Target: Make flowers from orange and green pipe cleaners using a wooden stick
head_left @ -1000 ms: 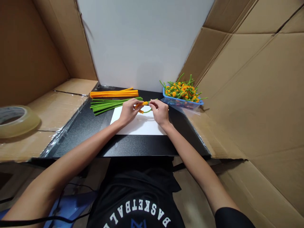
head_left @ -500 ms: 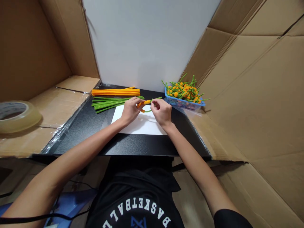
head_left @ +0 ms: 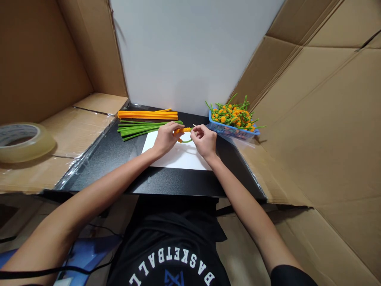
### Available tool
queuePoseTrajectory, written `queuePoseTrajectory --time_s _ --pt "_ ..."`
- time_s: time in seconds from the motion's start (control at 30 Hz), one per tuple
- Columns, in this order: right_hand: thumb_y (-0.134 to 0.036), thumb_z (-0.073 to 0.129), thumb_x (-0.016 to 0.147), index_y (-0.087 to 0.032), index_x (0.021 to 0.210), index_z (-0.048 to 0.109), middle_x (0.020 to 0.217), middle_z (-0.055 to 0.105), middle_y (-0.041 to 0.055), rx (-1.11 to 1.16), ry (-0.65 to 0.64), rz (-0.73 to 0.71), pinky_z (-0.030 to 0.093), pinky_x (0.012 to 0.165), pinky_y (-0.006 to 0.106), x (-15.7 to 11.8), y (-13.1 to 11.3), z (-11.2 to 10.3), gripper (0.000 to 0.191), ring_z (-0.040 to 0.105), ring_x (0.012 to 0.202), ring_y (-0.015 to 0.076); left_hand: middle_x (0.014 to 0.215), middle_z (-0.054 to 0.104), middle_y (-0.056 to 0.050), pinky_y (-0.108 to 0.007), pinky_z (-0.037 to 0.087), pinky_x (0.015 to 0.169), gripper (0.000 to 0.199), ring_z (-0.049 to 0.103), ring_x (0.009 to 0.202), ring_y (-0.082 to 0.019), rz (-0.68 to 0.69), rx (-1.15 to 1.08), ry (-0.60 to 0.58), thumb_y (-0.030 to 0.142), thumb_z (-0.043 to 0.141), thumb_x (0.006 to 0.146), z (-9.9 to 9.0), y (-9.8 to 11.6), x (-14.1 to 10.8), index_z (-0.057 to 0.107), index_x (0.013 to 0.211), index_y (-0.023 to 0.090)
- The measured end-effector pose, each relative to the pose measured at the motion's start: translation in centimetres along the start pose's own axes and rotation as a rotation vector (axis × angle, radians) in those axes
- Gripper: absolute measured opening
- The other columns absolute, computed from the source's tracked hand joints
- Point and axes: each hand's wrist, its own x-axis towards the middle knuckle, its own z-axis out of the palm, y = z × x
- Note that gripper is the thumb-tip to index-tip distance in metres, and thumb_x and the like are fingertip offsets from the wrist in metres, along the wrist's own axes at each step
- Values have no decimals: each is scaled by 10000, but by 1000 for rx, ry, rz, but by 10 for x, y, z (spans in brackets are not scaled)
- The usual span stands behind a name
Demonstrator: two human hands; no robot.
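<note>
My left hand (head_left: 165,139) is closed around an orange pipe cleaner (head_left: 185,130) wound into a tight coil, its fingertips pinching the left part. Out of the coil's right side runs a green pipe cleaner (head_left: 187,141), which curves in a loop below toward my right hand (head_left: 204,142). The right thumb and forefinger are pinched together on the green stem, close to the coil's end. Both hands are held over a white sheet (head_left: 178,159). My fingers hide part of the coil and of the green stem.
Straight orange pipe cleaners (head_left: 145,115) and green pipe cleaners (head_left: 135,130) lie in bundles at the back left of the black table (head_left: 178,183). A blue basket (head_left: 235,131) of orange-and-green pieces stands at the back right. A tape roll (head_left: 44,145) rests on cardboard at left.
The green end that stuck out above my right fingers no longer shows there. My right fingers have shifted slightly on the stem, while my left hand keeps its grip. The whole view has moved a little.
</note>
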Motion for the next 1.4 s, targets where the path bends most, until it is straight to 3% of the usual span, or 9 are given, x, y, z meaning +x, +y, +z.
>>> queuePoseTrajectory --time_s 0.07,0.17,0.27,0.5,0.63,0.97,1.23,1.4 --pt "-254 609 791 -189 772 637 586 573 -29 -21 36 6 435 572 252 0 -1 -1 74 504 500 114 828 736 -25 -239 534 641 272 678 723 -143 -109 -74 13 308 773 801 0 0 0 706 1035 187" --pt "-261 602 791 -195 764 629 587 578 -25 -45 46 6 448 584 261 1 -1 -2 77 515 502 122 745 732 -33 -248 535 607 276 677 654 -152 -192 -148 1 415 779 778 1 -1 0 715 876 166" --pt "-261 599 780 -202 754 616 586 579 -25 -61 43 9 454 589 265 1 -1 -2 66 525 507 129 739 735 -49 -257 528 594 272 676 645 -162 -176 -149 -1 434 756 791 1 0 1 712 781 166" --pt "-242 594 752 -205 743 588 587 578 -28 -62 36 12 453 589 258 1 -4 -2 39 520 508 125 746 722 -30 -246 509 605 59 647 657 -148 -178 -99 -3 224 713 767 0 5 0 696 773 167" --pt "-236 587 744 -203 740 581 589 574 -31 -55 34 4 450 591 254 1 -3 -2 34 514 505 120 756 717 -22 -241 505 613 27 636 667 -143 -172 -90 -9 189 690 748 1 4 0 685 765 169" --pt "-231 568 745 -206 758 572 564 562 -43 -2 -17 57 438 574 248 2 -2 -2 29 523 492 123 767 727 -27 -239 520 605 41 659 687 -156 -163 -96 -22 171 679 752 2 -1 -1 698 787 170" --pt "-236 566 746 -214 746 555 538 586 -42 35 -39 123 448 551 249 3 0 -4 25 553 469 135 934 766 -44 -238 562 608 180 686 757 -153 -68 -130 -70 219 637 848 3 -1 -2 757 981 202" --pt "-228 561 753 -214 745 546 526 589 -48 44 -46 126 449 554 248 3 0 -5 21 554 452 132 903 755 -49 -240 561 590 185 679 729 -150 -57 -109 -84 217 640 865 3 -1 -2 771 994 200"
